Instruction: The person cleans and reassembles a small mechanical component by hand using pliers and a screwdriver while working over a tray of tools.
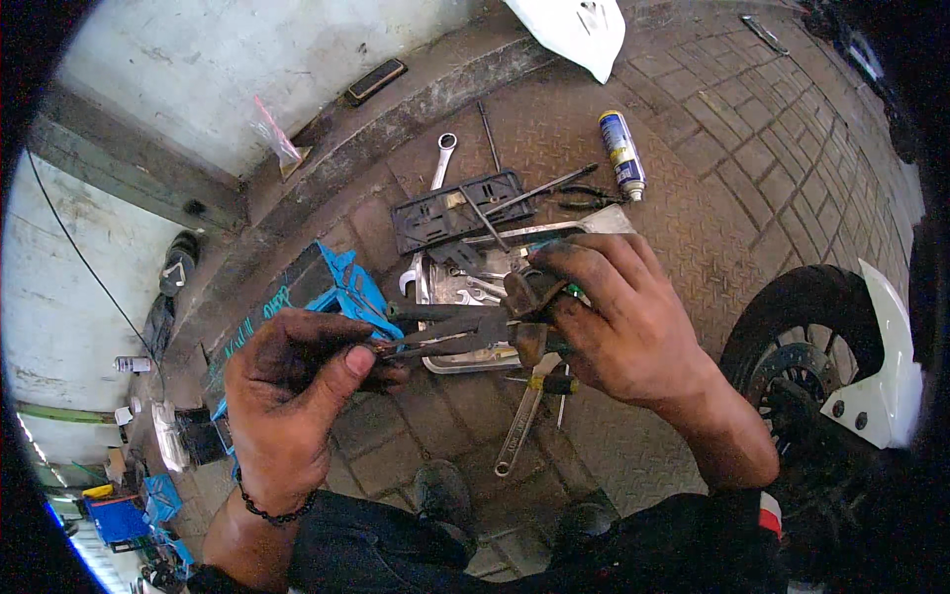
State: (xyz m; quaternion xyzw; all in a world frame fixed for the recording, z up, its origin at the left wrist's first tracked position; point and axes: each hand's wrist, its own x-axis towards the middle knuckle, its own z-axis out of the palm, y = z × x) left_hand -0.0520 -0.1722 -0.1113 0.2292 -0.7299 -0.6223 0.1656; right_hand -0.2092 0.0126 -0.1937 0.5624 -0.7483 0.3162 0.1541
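Between my two hands, above a metal tray [465, 362], stretches a dark cable sleeve [455, 332] with thin wires at its left end. My left hand [297, 381] is closed in a pinch on the wire ends, thumb against fingers. My right hand [623, 322] grips a dark, grimy block-shaped part [532, 294] at the other end of the sleeve; its exact kind does not show. Several wrenches [482, 289] lie in the tray below, partly hidden by my hands. Just under my right hand is a combination wrench [520, 426] on the ground, beside a yellow-and-black screwdriver handle [559, 383].
Beyond the tray lie a black plastic panel [460, 213], a ring wrench [444, 158], pliers [592, 197] and a spray can [620, 153]. A motorcycle wheel [807, 346] stands at right. Blue-and-black packaging [346, 287] lies left, near a raised kerb [396, 129].
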